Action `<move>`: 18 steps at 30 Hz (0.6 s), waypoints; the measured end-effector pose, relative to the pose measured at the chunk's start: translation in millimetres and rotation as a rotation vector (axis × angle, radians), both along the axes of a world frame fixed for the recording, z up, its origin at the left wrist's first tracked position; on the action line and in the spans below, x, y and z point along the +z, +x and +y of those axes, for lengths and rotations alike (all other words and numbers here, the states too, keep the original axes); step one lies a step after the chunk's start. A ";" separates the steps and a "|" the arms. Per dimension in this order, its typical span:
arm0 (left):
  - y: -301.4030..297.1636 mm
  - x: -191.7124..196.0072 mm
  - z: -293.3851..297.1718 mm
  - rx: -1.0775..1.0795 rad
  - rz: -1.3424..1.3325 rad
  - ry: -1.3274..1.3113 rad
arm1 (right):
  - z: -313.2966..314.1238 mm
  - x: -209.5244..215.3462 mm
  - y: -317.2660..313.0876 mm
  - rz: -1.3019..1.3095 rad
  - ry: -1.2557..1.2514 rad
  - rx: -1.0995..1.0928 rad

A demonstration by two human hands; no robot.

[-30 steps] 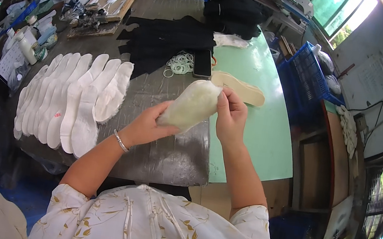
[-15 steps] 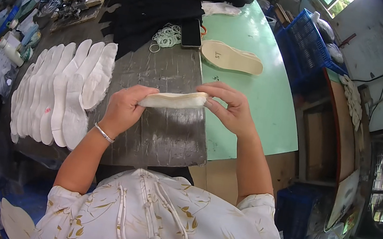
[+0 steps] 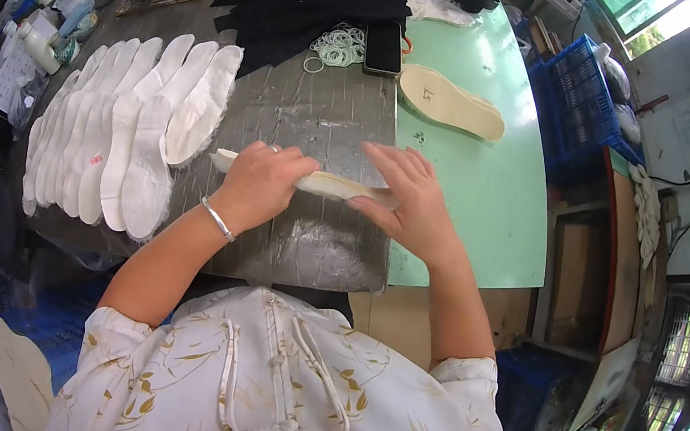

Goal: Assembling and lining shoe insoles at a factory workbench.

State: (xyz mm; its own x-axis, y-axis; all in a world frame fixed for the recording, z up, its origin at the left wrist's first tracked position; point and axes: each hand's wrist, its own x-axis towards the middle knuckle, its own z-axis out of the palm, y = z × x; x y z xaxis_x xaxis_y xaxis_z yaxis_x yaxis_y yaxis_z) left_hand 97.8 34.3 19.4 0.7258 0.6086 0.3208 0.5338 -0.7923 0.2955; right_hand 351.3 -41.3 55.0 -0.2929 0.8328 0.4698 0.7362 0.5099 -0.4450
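1. The left hand (image 3: 265,180) was curled over one end of a pale shoe insole (image 3: 323,183), fingers closed on it, at the centre of the frame.
2. The right hand (image 3: 410,203) pinched the insole's other end, fingers stretched along its edge; the insole was held level just above the desk (image 3: 475,191).
3. A grey, shiny mat (image 3: 324,122) covered the desk's middle, and the desk's bare green top showed to the right of it.
4. A row of white insoles (image 3: 127,136), overlapping, lay on the mat at the left.
5. A tan insole (image 3: 451,102) lay alone on the green top, upper right of centre.
6. Black fabric (image 3: 307,2), a bunch of pale rubber bands (image 3: 336,44) and a dark phone (image 3: 384,46) sat along the upper centre.
7. A blue plastic crate (image 3: 584,100) stood at the upper right, beside the desk.
8. Bottles (image 3: 38,45) and clutter crowded the upper left.
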 end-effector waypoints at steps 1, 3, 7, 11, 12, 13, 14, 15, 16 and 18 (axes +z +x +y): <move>4.0 -9.0 0.1 -0.008 0.006 -0.005 | 1.3 -7.5 -6.9 -0.056 -0.016 0.005; 9.4 -25.1 3.8 -0.026 0.047 -0.031 | 5.9 -40.8 -12.0 -0.111 -0.023 -0.009; -2.7 -29.9 11.6 0.003 0.017 -0.287 | 4.7 -74.0 5.1 -0.012 -0.144 -0.115; -45.9 -49.9 27.4 0.038 -0.037 -0.476 | 2.3 -80.3 19.6 0.046 -0.292 -0.174; -45.9 -52.0 28.6 0.065 -0.061 -0.546 | 1.4 -82.8 23.3 0.049 -0.333 -0.173; -41.9 -52.8 24.6 0.082 -0.137 -0.540 | -0.7 -66.2 20.0 0.016 -0.404 -0.137; -35.6 -52.5 25.6 0.034 -0.130 -0.447 | -0.5 -55.9 17.0 -0.018 -0.481 -0.136; -24.3 -44.8 22.5 0.016 -0.102 -0.413 | -2.7 -48.8 14.6 -0.038 -0.477 -0.117; -12.4 -36.8 19.9 -0.002 -0.076 -0.378 | -3.0 -44.5 13.2 -0.059 -0.470 -0.099; 5.8 -37.0 18.1 -0.055 -0.165 -0.274 | -1.8 -57.1 19.1 -0.084 -0.333 -0.081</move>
State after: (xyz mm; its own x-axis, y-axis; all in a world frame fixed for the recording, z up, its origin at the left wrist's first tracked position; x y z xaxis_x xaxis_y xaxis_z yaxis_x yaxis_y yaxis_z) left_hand 103.5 52.4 -17.7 0.7121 0.6495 0.2664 0.4195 -0.6980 0.5803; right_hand 370.4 -43.1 -2.1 -0.2457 0.9584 0.1453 0.8093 0.2854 -0.5134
